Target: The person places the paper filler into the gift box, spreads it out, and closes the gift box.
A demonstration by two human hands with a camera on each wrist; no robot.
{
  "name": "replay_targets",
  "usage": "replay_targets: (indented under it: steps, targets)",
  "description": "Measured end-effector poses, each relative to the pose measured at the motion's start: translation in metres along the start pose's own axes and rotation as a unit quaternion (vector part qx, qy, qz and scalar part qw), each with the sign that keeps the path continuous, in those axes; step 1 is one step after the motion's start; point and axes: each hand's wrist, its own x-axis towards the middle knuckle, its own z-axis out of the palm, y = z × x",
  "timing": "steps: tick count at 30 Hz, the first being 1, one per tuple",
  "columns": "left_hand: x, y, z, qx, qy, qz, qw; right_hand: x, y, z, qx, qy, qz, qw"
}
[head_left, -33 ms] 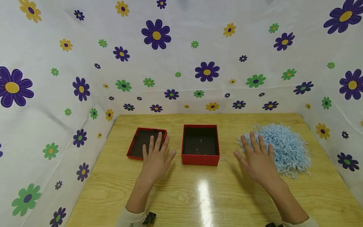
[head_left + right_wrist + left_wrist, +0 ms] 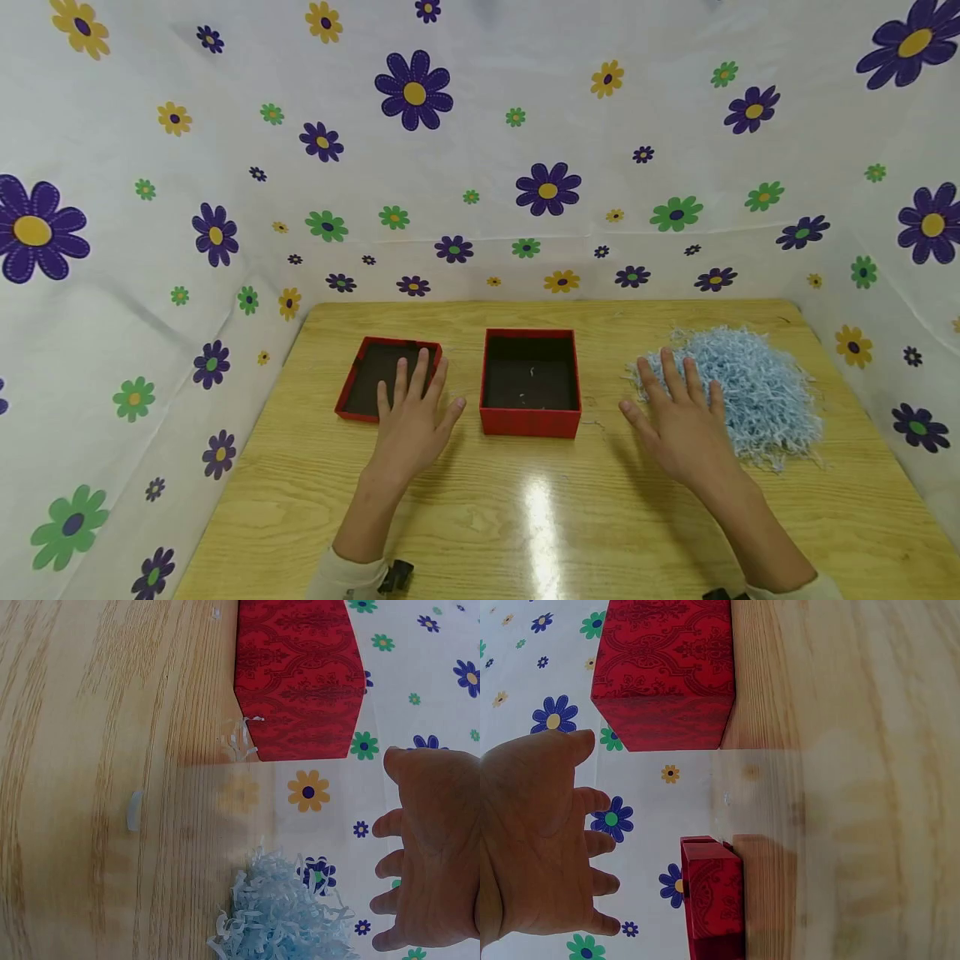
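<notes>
A red patterned box (image 2: 530, 422) with a dark inside stands uncovered mid-table, a few pale shreds on its floor. To its left lies a shallow red box lid (image 2: 358, 392), dark inside facing up. My left hand (image 2: 408, 437) is spread in the air near the lid, hiding its right part in the head view; the left wrist view shows the palm (image 2: 540, 840) holding nothing. On the right is a heap of light blue shredded paper (image 2: 765, 392). My right hand (image 2: 686, 433) hovers with spread fingers by the heap's left side, also holding nothing.
The wooden table (image 2: 480, 517) carries everything. Stray shreds, one a pale strip (image 2: 135, 810), lie on it near the box. White cloth (image 2: 480, 150) printed with flowers rises behind the table and at both sides.
</notes>
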Motion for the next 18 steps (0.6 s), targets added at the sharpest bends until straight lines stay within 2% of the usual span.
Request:
replay_targets:
  steps: [7, 12, 15, 17, 18]
  targets:
    - [0.003, 0.001, 0.0, 0.006, -0.013, -0.006, 0.9999, 0.001, 0.001, -0.001, -0.009, -0.003, -0.001, 1.0]
    - [0.005, 0.002, -0.002, 0.004, -0.015, -0.006, 0.9999, 0.003, 0.006, -0.001, -0.005, 0.013, -0.006, 0.9999]
    - [0.007, 0.004, -0.003, -0.041, -0.012, 0.005, 0.9991, 0.003, 0.015, -0.003, -0.006, 0.036, -0.004, 0.9993]
    - [0.01, 0.005, -0.002, -0.098, -0.015, 0.017, 0.995, 0.003, 0.024, -0.006, -0.011, 0.054, 0.001, 0.9985]
    - [0.011, 0.006, -0.002, -0.134, -0.017, 0.024, 0.9906, 0.003, 0.029, -0.008, -0.007, 0.061, 0.005, 0.9981]
